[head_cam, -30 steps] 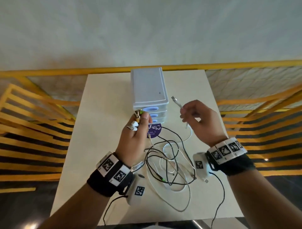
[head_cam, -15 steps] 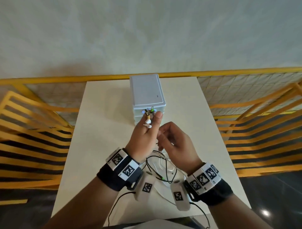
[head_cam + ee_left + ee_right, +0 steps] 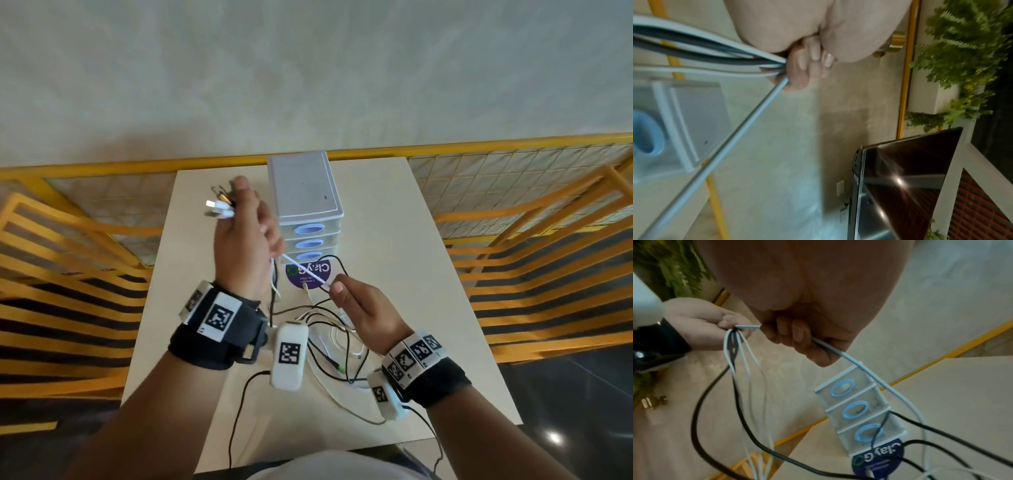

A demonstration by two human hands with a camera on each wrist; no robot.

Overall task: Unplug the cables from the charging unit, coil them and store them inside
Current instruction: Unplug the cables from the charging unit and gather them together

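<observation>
The cables (image 3: 318,329) are light and limp and tangle readily; take hold near the plugs (image 3: 219,205), which are stiff, and draw one strand at a time. The left hand (image 3: 246,236) is clamped on the gathered plug ends at 11 o'clock of the drawer unit (image 3: 305,192). The right hand (image 3: 363,308) pinches the white cable (image 3: 305,270) stretched between the hands at 6 o'clock of the unit. Slack lies looped on the surface (image 3: 394,240). Half a second earlier the hands were together; they have since separated, tensioning the white strand.
</observation>
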